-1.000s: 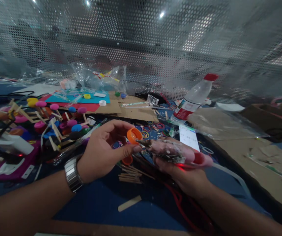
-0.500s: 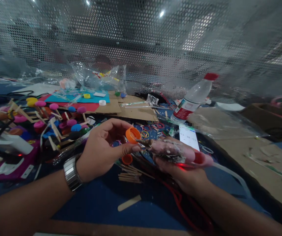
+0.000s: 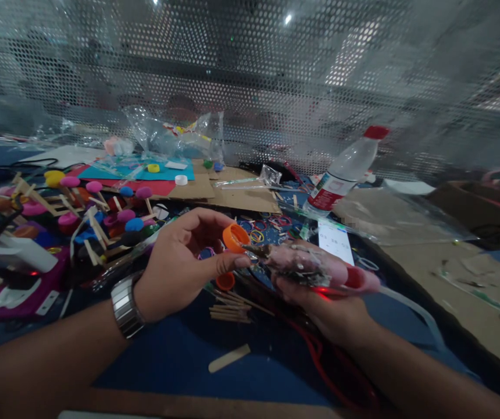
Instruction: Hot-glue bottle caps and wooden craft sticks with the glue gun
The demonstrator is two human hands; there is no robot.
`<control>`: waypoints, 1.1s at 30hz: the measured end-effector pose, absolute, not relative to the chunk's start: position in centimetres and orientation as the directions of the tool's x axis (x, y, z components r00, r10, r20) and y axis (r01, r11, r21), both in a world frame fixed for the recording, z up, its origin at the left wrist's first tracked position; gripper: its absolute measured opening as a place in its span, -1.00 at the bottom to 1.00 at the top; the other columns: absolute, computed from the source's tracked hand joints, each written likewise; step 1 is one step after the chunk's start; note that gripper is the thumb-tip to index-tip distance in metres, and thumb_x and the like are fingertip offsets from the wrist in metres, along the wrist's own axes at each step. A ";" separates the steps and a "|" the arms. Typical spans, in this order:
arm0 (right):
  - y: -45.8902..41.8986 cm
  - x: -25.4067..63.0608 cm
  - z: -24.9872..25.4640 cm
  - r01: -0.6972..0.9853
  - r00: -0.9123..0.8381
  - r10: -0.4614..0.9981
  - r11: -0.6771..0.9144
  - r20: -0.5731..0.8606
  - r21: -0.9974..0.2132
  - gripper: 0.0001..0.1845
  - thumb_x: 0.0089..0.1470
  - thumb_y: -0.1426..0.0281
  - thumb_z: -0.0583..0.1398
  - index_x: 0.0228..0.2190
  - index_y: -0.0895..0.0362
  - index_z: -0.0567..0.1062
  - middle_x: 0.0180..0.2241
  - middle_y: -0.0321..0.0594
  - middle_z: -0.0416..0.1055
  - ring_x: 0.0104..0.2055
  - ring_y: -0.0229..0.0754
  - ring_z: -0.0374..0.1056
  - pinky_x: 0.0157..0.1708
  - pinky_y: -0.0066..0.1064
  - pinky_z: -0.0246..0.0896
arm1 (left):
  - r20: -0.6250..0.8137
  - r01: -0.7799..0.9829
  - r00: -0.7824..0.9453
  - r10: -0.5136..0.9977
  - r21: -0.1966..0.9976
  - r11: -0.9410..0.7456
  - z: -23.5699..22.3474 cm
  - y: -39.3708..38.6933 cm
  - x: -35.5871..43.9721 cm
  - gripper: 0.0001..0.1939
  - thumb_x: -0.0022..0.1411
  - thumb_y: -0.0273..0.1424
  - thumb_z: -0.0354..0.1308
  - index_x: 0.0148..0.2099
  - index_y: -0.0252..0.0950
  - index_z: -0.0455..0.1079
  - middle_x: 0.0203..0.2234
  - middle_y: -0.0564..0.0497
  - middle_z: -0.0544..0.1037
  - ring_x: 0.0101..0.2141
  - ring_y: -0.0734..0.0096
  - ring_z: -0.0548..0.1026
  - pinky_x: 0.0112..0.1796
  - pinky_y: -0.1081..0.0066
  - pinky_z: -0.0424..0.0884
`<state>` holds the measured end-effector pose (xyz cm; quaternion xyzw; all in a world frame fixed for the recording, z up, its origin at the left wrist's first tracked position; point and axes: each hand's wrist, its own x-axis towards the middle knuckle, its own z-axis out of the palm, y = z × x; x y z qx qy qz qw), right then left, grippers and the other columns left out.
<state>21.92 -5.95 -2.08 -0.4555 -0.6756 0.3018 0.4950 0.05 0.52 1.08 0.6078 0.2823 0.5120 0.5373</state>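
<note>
My left hand point(image 3: 184, 262), with a metal watch at the wrist, pinches an orange bottle cap point(image 3: 236, 238) between thumb and fingers, its open side facing right. My right hand point(image 3: 320, 302) is closed around a pink hot glue gun point(image 3: 306, 265) caked with dried glue, and a red light glows on it. The nozzle tip touches or nearly touches the cap's rim. A translucent glue stick point(image 3: 415, 311) trails from the gun's rear. Below the hands lie another orange cap point(image 3: 225, 281), a small pile of wooden sticks point(image 3: 230, 308) and one loose craft stick point(image 3: 229, 358).
At left stand many stick-and-cap pieces point(image 3: 97, 227) beside a purple power strip point(image 3: 23, 291). Behind are cardboard point(image 3: 241, 198), blue paper point(image 3: 132, 170) and plastic bags. A tilted bottle point(image 3: 346, 169) and a lit phone point(image 3: 335, 241) are at right; a red cable point(image 3: 324, 366) runs below.
Almost nothing differs. Both hands hold the same cap and glue gun, and the cap and nozzle have shifted up very slightly in view.
</note>
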 end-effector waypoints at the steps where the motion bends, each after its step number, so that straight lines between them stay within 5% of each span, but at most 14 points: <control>1: -6.0 21.9 -2.1 0.323 -0.089 0.919 0.391 0.384 -0.862 -0.81 0.20 0.29 0.33 -0.13 -0.15 0.66 -0.18 -0.30 0.62 -0.11 -0.07 0.56 -0.04 -0.22 0.49 | 0.317 -0.203 0.317 0.894 0.943 -0.262 1.1 0.5 0.0 -0.54 -0.23 -0.51 0.61 -0.24 -0.32 0.54 -0.41 0.04 0.65 -0.47 0.47 0.55 -0.41 0.51 0.56; 33: -6.1 21.6 -1.8 0.291 -0.062 0.943 0.329 0.325 -0.898 -0.82 0.15 0.22 0.35 -0.18 -0.07 0.67 -0.21 -0.24 0.64 -0.14 0.01 0.59 -0.06 -0.14 0.54 | 0.333 -0.199 0.319 0.887 0.939 -0.281 0.9 0.5 0.1 -0.55 -0.22 -0.43 0.62 -0.26 -0.30 0.52 -0.41 0.02 0.66 -0.43 0.40 0.57 -0.40 0.45 0.56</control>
